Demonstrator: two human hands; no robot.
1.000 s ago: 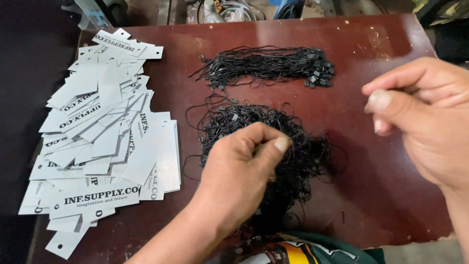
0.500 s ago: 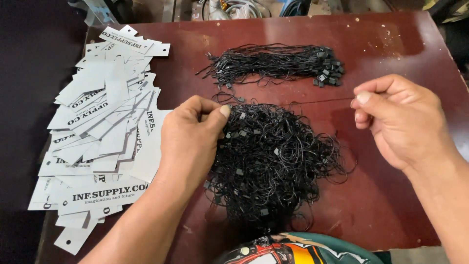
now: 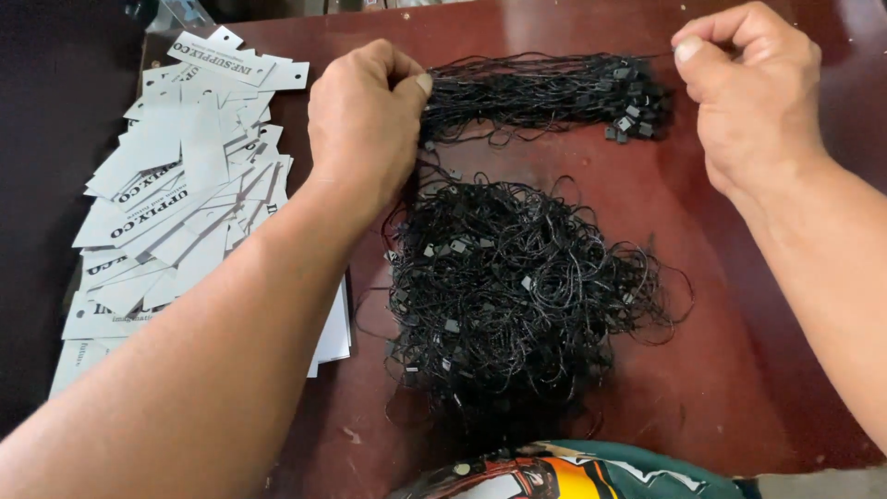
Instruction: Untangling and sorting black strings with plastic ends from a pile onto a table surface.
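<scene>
Head view shows your left hand point(image 3: 365, 115) curled into a loose fist at the far middle of the dark red counter point(image 3: 739, 370), thumb pressed against the fingers right at the left end of the straight bundle of black strings point(image 3: 540, 92). It appears to pinch the string ends, though the exact grip is hidden. Your right hand point(image 3: 753, 97) is at the far right, fingers closed and thumb tip pressed to the forefinger; a thin black string seems to run from it toward the bundle, but it is too fine to be sure. That bundle lies across the far side, its small black clasps gathered at the right end. Nearer to you sits a tangled heap of black strings point(image 3: 517, 296), apart from both hands. White paper tags point(image 3: 176, 203) lie spread over the left side, partly under your left forearm.
</scene>
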